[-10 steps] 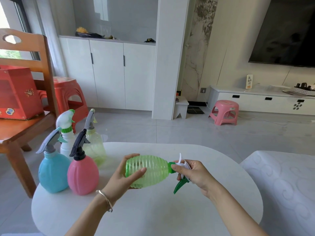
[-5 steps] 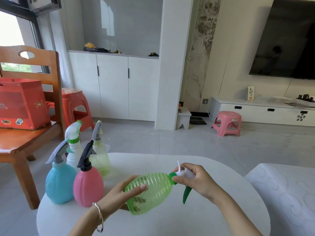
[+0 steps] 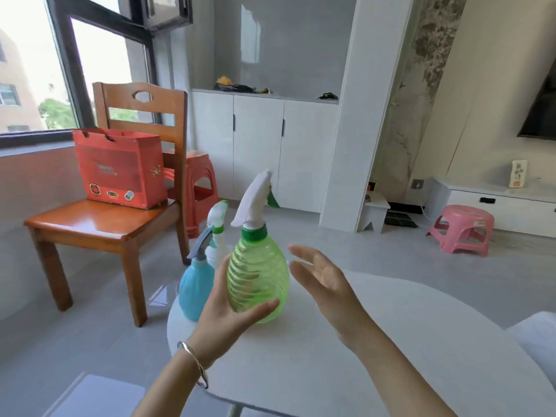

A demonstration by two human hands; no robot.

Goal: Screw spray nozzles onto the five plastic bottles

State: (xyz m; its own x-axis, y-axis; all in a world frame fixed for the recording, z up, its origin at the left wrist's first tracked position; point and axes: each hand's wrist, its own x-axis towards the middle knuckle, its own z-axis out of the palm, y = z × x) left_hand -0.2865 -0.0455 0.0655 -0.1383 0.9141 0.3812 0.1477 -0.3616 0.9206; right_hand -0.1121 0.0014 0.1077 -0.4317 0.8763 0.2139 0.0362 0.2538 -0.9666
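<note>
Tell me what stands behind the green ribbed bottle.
Behind the green ribbed bottle, to its left, stand a blue bottle and a white bottle, each with a nozzle. Anything directly behind it or the left hand is hidden.

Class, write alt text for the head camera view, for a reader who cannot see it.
A left hand holds an upright ribbed green spray bottle, white nozzle fitted, on a white table; the right hand hovers open beside it. A blue spray bottle and a white one stand behind, near a wooden chair.
</note>
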